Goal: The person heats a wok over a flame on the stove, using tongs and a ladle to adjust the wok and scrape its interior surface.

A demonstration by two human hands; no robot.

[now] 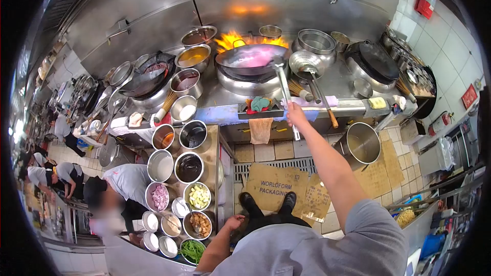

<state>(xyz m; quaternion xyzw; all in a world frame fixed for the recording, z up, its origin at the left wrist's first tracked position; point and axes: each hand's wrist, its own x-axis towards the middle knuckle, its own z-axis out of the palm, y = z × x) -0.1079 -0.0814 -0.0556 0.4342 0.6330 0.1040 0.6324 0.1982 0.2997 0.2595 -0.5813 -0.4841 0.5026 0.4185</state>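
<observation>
My right hand [295,114] is closed around the long metal handle of a cooking utensil [284,84]. Its head, too unclear to name exactly, is at the right rim of a big wok [243,70]. Flames [230,41] rise behind the wok, and a pinkish glow and haze cover its inside. Down by my waist, my left hand [235,222] hangs with its fingers curled and nothing visible in them. Beside it stands a table with metal pots of ingredients, among them diced brown pieces [198,225] and pale green chunks [199,196].
A perforated strainer [305,64] and a wooden-handled tool [325,99] lie right of the wok. A tall stockpot [360,143] stands on the floor at right. Flattened cardboard [273,179] lies underfoot. A co-worker [125,186] bends beside the table at left.
</observation>
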